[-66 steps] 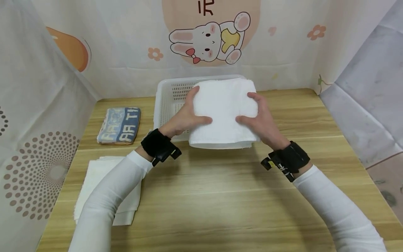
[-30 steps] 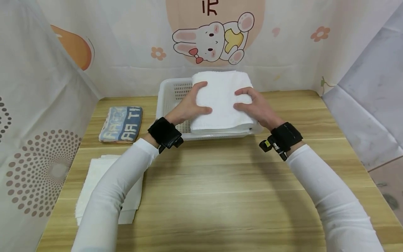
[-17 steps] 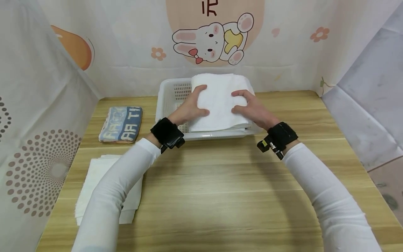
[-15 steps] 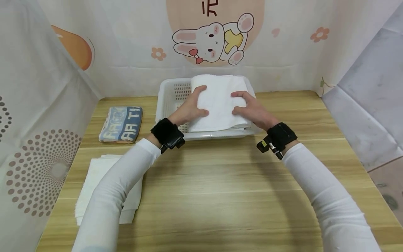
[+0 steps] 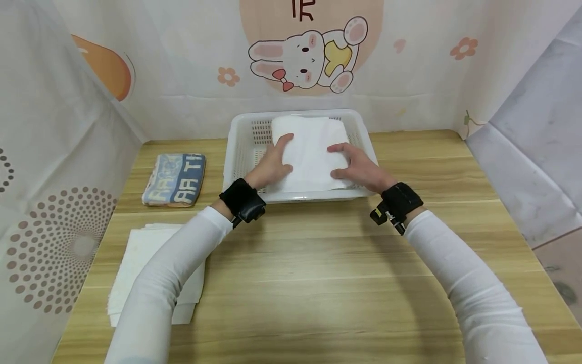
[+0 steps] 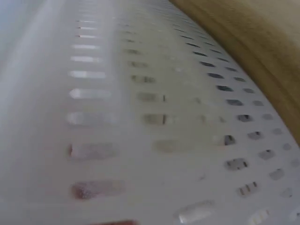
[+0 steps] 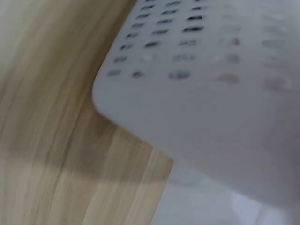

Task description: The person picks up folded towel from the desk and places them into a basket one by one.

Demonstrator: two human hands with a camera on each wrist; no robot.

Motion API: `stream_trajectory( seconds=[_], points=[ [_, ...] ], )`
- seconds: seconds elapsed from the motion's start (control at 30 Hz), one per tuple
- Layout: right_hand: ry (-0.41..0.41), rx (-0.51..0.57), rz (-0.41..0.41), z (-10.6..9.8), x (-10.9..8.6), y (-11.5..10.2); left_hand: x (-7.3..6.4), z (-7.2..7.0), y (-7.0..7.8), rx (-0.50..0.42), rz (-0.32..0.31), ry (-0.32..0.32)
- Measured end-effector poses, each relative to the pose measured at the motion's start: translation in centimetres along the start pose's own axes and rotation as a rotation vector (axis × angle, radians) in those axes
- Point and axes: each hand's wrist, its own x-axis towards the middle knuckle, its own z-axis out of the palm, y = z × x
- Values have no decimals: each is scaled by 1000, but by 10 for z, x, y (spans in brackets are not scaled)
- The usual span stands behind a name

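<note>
A folded white towel [image 5: 311, 151] lies inside the white perforated plastic basket [image 5: 300, 195] at the back of the table, toward its middle and right. My left hand [image 5: 272, 164] holds the towel's left side, thumb and index finger showing on top. On the opposite side my right hand [image 5: 361, 167] holds it the same way; the other fingers of both hands are hidden. The left wrist view is filled by the basket's slotted wall [image 6: 140, 173], with a sliver of finger at the bottom edge. A basket corner [image 7: 154, 112] fills much of the right wrist view.
Left of the basket sits a folded blue patterned towel [image 5: 175, 180]. Nearer, partly under my left forearm, lies another white folded cloth [image 5: 141, 263]. A printed curtain [image 5: 182, 60] stands right behind the basket. All rest on a wooden table [image 5: 309, 283].
The white towel, earlier held above the basket, has gone back, then down into it and slightly left, both hands moving with it. The other towels have not moved.
</note>
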Motion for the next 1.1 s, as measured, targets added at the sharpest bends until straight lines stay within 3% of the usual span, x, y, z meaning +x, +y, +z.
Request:
stream_trajectory(
  seconds=[0.2, 0.43, 0.6, 0.87, 1.1],
  points=[
    [18, -68, 9, 4, 0, 2, -5, 1, 0, 45, -55, -36],
    [38, -274, 33, 10, 2, -1, -7, 0, -3, 136, -68, -80],
    [26, -344, 87, 13, 1, -2, -10, 1, -2, 278, -87, -98],
    [2, -456, 104, 14, 2, -3, -13, 3, -4, 523, -79, -130],
    [-5, -492, 92, 15, -2, -6, -15, -1, -6, 537, -91, -188]
  ],
)
